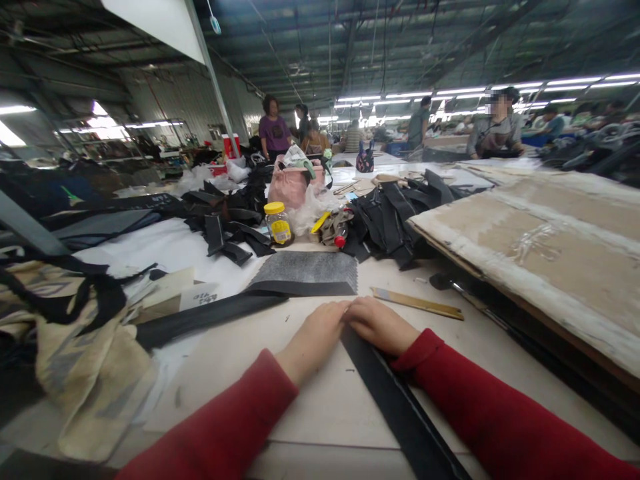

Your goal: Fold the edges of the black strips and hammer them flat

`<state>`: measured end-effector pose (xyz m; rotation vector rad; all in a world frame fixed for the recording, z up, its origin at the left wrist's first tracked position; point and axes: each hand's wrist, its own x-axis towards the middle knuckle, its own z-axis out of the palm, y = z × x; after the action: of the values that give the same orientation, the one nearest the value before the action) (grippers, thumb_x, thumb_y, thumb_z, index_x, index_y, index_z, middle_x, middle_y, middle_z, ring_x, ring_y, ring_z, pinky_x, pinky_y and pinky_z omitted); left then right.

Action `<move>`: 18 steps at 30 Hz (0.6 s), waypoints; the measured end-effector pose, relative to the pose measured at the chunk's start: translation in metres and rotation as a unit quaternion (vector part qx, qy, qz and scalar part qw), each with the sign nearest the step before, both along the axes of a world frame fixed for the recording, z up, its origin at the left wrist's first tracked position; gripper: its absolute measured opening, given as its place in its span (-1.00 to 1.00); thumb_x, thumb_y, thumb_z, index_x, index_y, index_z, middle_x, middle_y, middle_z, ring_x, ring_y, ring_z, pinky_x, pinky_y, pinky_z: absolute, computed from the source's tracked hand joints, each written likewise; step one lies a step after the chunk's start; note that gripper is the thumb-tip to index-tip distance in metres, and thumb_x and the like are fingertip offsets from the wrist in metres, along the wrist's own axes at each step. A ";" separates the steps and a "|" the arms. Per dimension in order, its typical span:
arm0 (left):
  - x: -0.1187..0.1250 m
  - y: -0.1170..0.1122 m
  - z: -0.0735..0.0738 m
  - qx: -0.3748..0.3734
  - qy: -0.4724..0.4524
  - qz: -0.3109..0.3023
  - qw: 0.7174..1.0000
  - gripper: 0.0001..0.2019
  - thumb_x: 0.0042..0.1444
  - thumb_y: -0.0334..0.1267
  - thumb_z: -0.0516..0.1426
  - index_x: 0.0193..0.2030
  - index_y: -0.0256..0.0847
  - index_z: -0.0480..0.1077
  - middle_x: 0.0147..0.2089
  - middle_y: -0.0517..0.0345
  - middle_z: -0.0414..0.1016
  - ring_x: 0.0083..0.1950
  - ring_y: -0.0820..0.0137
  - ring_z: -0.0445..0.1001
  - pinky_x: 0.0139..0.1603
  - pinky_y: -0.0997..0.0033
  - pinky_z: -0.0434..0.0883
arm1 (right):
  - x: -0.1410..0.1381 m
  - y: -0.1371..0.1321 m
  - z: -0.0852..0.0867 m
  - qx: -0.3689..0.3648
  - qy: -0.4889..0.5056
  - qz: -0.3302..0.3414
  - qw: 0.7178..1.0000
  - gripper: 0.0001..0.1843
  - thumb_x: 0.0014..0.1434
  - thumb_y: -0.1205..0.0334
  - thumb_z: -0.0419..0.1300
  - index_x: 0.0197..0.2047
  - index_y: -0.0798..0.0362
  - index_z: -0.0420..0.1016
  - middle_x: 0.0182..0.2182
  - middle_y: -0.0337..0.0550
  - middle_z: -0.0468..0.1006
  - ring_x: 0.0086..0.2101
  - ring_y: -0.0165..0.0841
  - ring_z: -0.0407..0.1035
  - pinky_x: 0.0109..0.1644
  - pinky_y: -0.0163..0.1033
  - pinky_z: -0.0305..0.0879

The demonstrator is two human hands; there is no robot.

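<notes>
A long black fabric strip (395, 393) runs from the near edge of the worktable up to my two hands, which meet at its far end. My left hand (315, 337) is closed at the strip's tip, its fingertips mostly hidden. Curled over the same end is my right hand (380, 323), with its fingers pressed together on the strip. Just beyond the hands lies a grey fabric piece (307, 269) with zigzag-cut sides and a black near edge. Another black strip (210, 317) extends to the left of it. To the right is a yellowish ruler-like strip (420, 303).
Large cardboard sheets (550, 247) lie at right. Piles of black strips (395, 213), a yellow-lidded jar (279, 225) and a pink bag (295, 181) stand beyond the hands. Beige cloth (95, 360) is heaped at left. Several people are in the background.
</notes>
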<state>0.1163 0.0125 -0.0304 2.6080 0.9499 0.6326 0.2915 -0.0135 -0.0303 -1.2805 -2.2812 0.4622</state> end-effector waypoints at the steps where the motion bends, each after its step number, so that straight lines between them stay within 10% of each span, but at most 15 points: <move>1: 0.002 -0.001 -0.004 -0.005 0.009 0.003 1.000 -0.63 0.12 -0.45 0.01 0.09 -0.25 0.20 0.04 0.01 0.36 0.04 0.32 0.33 0.10 0.23 0.30 | 0.005 0.001 0.000 -0.031 0.036 -0.017 0.999 -0.78 0.06 0.41 0.06 -0.23 0.11 0.45 -0.26 -0.09 0.49 -0.23 -0.33 0.34 -0.10 -0.20 0.25; 6: 0.002 -0.004 -0.009 0.007 0.032 0.011 0.999 -0.68 0.14 -0.47 -0.01 0.05 -0.28 0.24 -0.03 0.01 0.40 -0.02 0.33 0.35 0.04 0.25 0.33 | 0.024 0.005 0.004 -0.100 0.132 -0.124 0.978 -0.73 0.12 0.15 0.04 -0.21 0.11 0.46 -0.27 -0.11 0.53 -0.27 -0.33 0.38 -0.17 -0.22 0.27; 18: 0.001 -0.006 -0.001 0.015 0.065 -0.005 0.998 -0.79 0.14 -0.47 -0.02 -0.15 -0.23 0.36 -0.17 0.12 0.40 -0.11 0.37 0.33 -0.03 0.36 0.31 | 0.018 0.004 0.005 -0.077 0.018 -0.046 0.996 -0.79 0.05 0.39 0.06 -0.29 0.09 0.50 -0.35 -0.15 0.50 -0.33 -0.39 0.34 -0.20 -0.29 0.23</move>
<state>0.1177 0.0067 -0.0312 2.7070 0.9712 0.4818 0.3099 -0.0098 -0.0255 -1.4339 -2.1812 0.6324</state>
